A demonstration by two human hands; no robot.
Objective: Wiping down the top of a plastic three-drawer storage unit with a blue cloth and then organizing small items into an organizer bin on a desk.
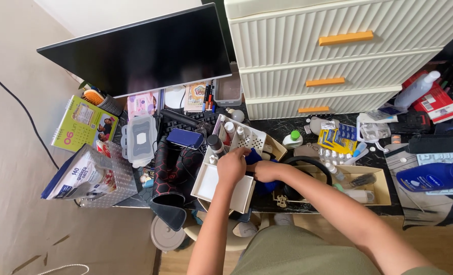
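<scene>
On the crowded dark desk (308,125), below a tilted black monitor (140,51) and beside a cream drawer unit (338,56) with orange handles, both hands meet over a white organiser tray (221,188). The left hand (231,165) rests on the tray's inner edge with its fingers curled down, though whether they pinch anything I cannot tell. The right hand (265,170) is closed around a dark blue cloth-like thing (254,155) that lies just beside the tray, partly hidden by the fingers. Judging by how things lie, the sorting looks only partly done: the tray's near compartment is bare, its far compartments hold small bottles (230,131), and much loose clutter sits about the desk. Among the packages, a flat box with a photo label (86,175) leans at the left edge, and a green spiral calendar (84,122) stands behind it. A clear lidded container (139,137) sits near a pink wipes pack (142,103). Right of the hands, an open cardboard box (374,196) holds tubes, a yellow and blue blister pack (338,137) lies behind it, a blue lotion bottle (433,175) lies on its side at the far right, and a red packet (435,104) sits under a white spray bottle (415,90).
</scene>
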